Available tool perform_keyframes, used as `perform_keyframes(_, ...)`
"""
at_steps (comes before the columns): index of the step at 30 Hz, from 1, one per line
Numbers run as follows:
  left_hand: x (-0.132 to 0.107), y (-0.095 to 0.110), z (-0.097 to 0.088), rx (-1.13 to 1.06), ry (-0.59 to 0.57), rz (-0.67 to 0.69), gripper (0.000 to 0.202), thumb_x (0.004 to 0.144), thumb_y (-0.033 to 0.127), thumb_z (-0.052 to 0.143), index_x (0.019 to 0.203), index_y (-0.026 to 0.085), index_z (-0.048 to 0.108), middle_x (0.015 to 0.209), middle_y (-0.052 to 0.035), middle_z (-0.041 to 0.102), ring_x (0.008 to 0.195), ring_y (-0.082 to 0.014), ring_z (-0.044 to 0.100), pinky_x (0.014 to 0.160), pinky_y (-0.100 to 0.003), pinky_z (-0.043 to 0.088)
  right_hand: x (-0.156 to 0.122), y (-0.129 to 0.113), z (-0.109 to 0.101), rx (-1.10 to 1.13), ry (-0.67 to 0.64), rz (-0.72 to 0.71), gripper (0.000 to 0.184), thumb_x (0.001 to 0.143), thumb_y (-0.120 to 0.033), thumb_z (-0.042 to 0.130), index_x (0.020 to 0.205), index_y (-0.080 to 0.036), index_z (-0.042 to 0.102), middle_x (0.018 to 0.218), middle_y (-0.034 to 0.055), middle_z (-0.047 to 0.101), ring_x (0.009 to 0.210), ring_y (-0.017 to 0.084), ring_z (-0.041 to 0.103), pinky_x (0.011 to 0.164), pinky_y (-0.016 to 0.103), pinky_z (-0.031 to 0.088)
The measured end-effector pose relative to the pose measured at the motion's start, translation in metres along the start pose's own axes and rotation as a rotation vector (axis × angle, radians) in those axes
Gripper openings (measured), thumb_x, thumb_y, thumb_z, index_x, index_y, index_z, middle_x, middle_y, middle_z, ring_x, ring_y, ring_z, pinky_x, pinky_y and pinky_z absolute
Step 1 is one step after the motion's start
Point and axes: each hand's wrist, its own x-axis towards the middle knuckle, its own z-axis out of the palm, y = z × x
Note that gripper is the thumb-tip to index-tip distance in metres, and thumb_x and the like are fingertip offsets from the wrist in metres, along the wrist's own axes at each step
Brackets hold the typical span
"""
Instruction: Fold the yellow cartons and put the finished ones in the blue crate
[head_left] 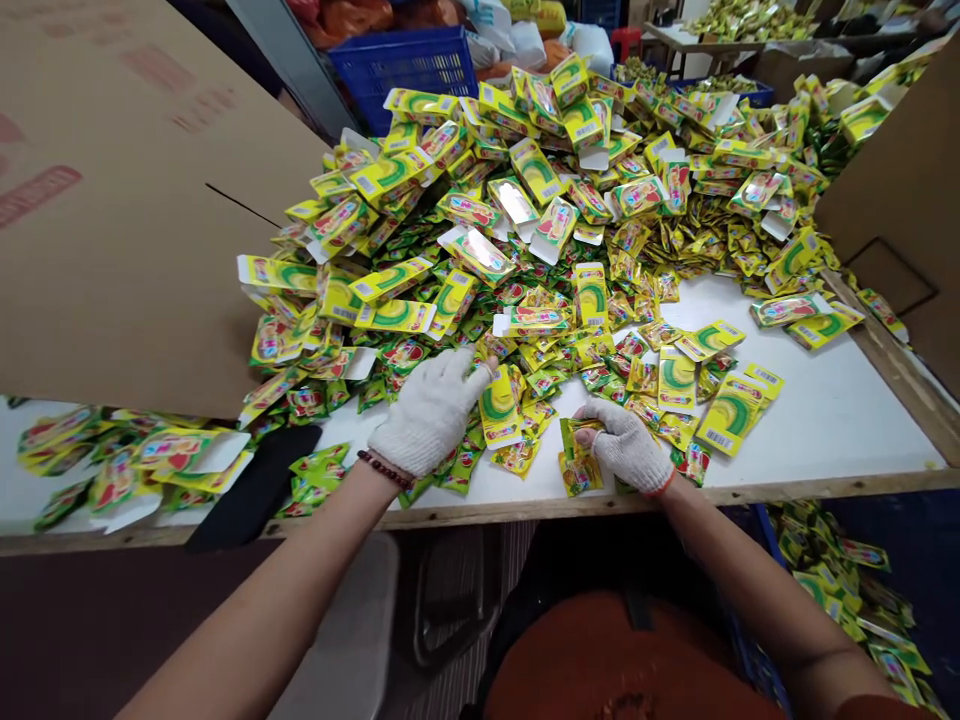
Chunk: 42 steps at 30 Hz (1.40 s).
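Note:
My left hand (429, 412), in a white knit glove, is curled around a small yellow-green carton (500, 405) lying on the white table (825, 420). My right hand (626, 445), gloved too, pinches a few small yellow sachets (576, 458) near the table's front edge. Just beyond both hands rises a big heap of yellow-green cartons and sachets (540, 210) that covers the middle and back of the table.
A large brown cardboard sheet (120, 200) leans over the table's left side. Another cardboard piece (900, 190) stands at the right. A blue plastic crate (405, 60) sits behind the heap. More packets (840, 580) lie on the floor at lower right.

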Motion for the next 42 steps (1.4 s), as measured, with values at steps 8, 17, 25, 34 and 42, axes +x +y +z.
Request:
perform_keyframes(8, 0.014, -0.006, 0.04, -0.165, 0.02, 0.349, 0.039, 0.086, 0.01, 0.049, 0.118, 0.027, 0.064, 0.138, -0.0095, 0.059, 0.132, -0.0286, 0.05, 0.115, -0.061, 0.025, -0.001, -0.003, -0.001, 0.034, 0.034, -0.02, 0.019, 0.077, -0.028, 0.06, 0.093, -0.019, 0.065, 0.089, 0.0015, 0.066, 0.084, 0.018, 0.059, 0.08, 0.03, 0.048)
perform_keyframes(17, 0.025, 0.021, 0.015, -0.279, 0.027, -0.041, 0.049, 0.089, 0.034, 0.051, 0.134, 0.013, 0.051, 0.125, -0.0163, 0.062, 0.117, -0.0294, 0.058, 0.1, -0.04, 0.045, 0.0, 0.003, 0.0, 0.179, 0.135, 0.079, 0.02, 0.079, -0.035, 0.06, 0.093, -0.02, 0.061, 0.084, 0.0016, 0.065, 0.073, 0.017, 0.061, 0.061, 0.028, 0.052)
perform_keyframes(25, 0.022, 0.043, 0.024, -0.054, 0.028, -0.138, 0.043, 0.074, 0.024, 0.061, 0.116, 0.014, 0.059, 0.108, -0.0152, 0.061, 0.102, -0.0323, 0.059, 0.087, -0.042, 0.045, 0.001, 0.005, 0.002, 0.154, 0.18, 0.098, 0.024, 0.082, -0.037, 0.058, 0.098, -0.02, 0.059, 0.07, -0.0025, 0.057, 0.049, 0.01, 0.05, 0.046, 0.024, 0.043)
perform_keyframes(34, -0.003, 0.081, 0.018, -0.217, 0.057, -0.035, 0.032, 0.076, 0.026, 0.061, 0.107, 0.019, 0.056, 0.097, -0.0086, 0.061, 0.089, -0.0263, 0.06, 0.077, -0.036, 0.047, 0.008, -0.007, 0.006, 0.084, 0.236, -0.053, 0.026, 0.086, -0.038, 0.055, 0.103, -0.019, 0.06, 0.094, 0.0044, 0.065, 0.067, 0.014, 0.058, 0.065, 0.028, 0.05)
perform_keyframes(42, -0.005, 0.088, 0.029, -0.27, 0.094, 0.019, 0.029, 0.074, 0.019, 0.057, 0.103, 0.017, 0.058, 0.097, -0.0116, 0.064, 0.094, -0.0292, 0.062, 0.085, -0.04, 0.049, 0.009, -0.005, -0.008, -0.298, 0.012, -0.248, 0.009, 0.087, -0.022, 0.057, 0.087, -0.02, 0.065, 0.087, 0.0035, 0.061, 0.084, 0.018, 0.055, 0.078, 0.029, 0.043)
